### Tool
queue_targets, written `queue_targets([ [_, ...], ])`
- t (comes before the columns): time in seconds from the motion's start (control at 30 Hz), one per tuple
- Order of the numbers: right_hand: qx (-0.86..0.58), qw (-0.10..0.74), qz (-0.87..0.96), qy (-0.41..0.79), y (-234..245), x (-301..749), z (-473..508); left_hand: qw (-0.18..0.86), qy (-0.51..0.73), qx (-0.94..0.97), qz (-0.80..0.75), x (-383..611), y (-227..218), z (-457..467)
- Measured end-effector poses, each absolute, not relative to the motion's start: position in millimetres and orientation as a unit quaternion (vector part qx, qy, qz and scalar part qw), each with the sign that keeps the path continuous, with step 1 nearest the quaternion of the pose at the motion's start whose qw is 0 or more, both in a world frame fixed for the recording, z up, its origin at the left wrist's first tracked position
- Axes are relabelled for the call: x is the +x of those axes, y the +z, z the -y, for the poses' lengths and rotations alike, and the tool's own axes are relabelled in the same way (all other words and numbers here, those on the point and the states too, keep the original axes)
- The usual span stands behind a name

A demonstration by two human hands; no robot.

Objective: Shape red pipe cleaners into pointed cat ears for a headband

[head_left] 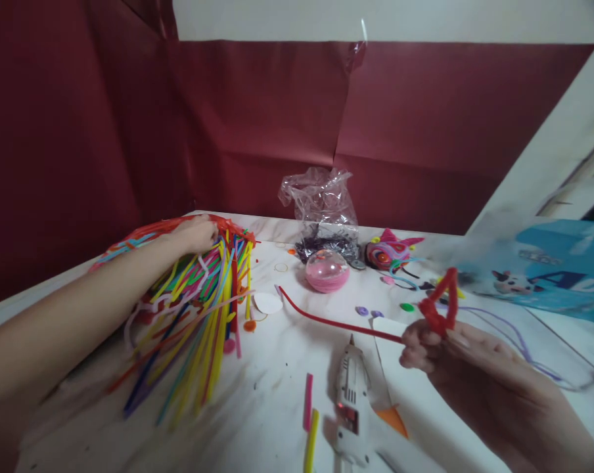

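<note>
My right hand (455, 355) pinches a red pipe cleaner (336, 325). One end of it is bent into a small triangular loop above my fingers, and the long straight part points left over the table. At the back left, my left hand (198, 233) reaches onto a big heap of coloured pipe cleaners (203, 315), at its red far side. Its fingers are curled down and partly hidden, so what they grip cannot be made out. A white hot glue gun (352, 394) lies on the table left of my right hand, nozzle pointing away.
A clear and pink ball (327, 270) sits before a clear plastic bag (324, 210) with dark strands. Right of these is a colourful pipe-cleaner figure (390, 249). Pink (307, 402) and yellow sticks (311, 440) lie near the glue gun. A blue printed bag (563, 263) stands at right.
</note>
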State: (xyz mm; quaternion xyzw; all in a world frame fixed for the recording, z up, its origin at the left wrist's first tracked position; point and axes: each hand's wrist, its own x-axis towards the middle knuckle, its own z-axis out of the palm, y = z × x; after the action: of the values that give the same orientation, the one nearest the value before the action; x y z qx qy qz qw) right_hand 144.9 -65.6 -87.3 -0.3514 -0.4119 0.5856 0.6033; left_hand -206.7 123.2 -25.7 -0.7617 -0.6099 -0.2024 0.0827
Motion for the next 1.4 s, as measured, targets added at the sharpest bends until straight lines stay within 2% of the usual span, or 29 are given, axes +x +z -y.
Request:
queue_targets([
  [0.2,-0.329,0.582,0.431,0.606,-90,142,58,0.008,-0.243,-0.806,0.539,-124,-42,-68],
  [0.23,-0.327,0.578,0.433,0.61,-91,142,58,-0.033,-0.254,-0.823,0.508,-104,-43,-49],
  [0.3,-0.324,0.576,0.438,0.609,-92,141,59,-0.243,-0.3,-0.839,0.383,-67,-45,-10],
  [0.33,-0.324,0.578,0.442,0.604,-92,140,60,-0.316,-0.316,-0.825,0.346,-52,-47,6],
  [0.43,-0.335,0.569,0.47,0.586,-94,140,64,-0.48,-0.373,-0.737,0.296,-25,-54,36],
  [0.6,-0.352,0.531,0.508,0.579,-96,137,67,-0.621,-0.409,-0.629,0.225,-19,-66,36],
  [0.8,-0.363,0.537,0.551,0.526,-100,130,71,-0.599,-0.417,-0.605,0.319,-23,-70,33],
  [0.93,-0.395,0.526,0.574,0.488,-102,129,74,-0.603,-0.414,-0.598,0.327,-25,-76,37],
  [1.27,-0.363,0.507,0.548,0.558,-106,125,73,-0.61,-0.396,-0.598,0.336,-34,-80,43],
  [1.4,-0.369,0.534,0.553,0.522,-105,127,74,-0.608,-0.336,-0.628,0.352,-36,-83,43],
])
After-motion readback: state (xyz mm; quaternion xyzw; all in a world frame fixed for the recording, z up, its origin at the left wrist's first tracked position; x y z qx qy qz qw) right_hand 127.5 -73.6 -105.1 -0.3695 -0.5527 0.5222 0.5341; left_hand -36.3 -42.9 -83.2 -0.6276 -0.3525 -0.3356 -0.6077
